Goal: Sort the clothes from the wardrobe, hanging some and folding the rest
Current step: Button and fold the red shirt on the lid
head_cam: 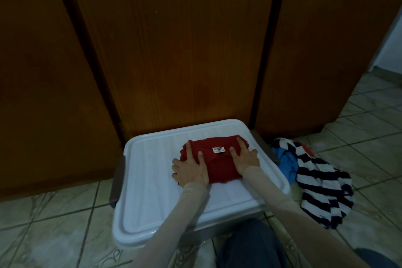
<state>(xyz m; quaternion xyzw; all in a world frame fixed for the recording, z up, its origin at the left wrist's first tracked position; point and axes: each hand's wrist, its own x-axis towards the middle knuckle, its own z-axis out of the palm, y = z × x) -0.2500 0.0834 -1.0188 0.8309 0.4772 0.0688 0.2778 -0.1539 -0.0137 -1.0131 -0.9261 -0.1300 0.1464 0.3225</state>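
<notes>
The white lid [152, 180] has bare surface at 9 and 6 o'clock of the red shirt [217, 163], free for a hand to pass. Both hands, left [191, 169] and right [245, 156], lie flat on the shirt. At 12 o'clock the wardrobe doors [174, 50] block the way. At 3 o'clock a striped garment [322, 185] and blue cloth [287, 159] cover the floor [54, 213].

White bin lid [152, 191] with folded red shirt [219, 167] on top
</notes>
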